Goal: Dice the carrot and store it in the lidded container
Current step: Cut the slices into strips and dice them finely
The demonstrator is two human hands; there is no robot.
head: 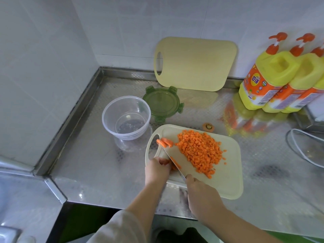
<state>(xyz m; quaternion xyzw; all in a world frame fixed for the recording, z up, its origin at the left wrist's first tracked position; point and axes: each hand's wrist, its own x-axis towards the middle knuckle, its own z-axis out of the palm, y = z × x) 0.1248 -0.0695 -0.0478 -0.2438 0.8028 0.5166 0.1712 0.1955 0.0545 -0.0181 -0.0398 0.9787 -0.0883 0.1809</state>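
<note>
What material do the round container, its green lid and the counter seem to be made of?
Container: clear plastic, probably; you see through its walls.
Green lid: translucent plastic, with moulded clip tabs.
Counter: looks like stainless steel, with an embossed dotted pattern; it mirrors the yellow bottles.

knife handle [188, 185]: hidden in right hand [201, 195] | third detergent bottle [319, 71]: edge-cut

Orange carrot dice [199, 151] lie on the cream cutting board [226, 181], beyond which stand a translucent green lid [162, 104], a clear colourless container [126, 118], a pale yellow board [194, 64] and yellow orange-labelled bottles [273, 79], all on dot-embossed silver steel counter [91, 165].
</note>
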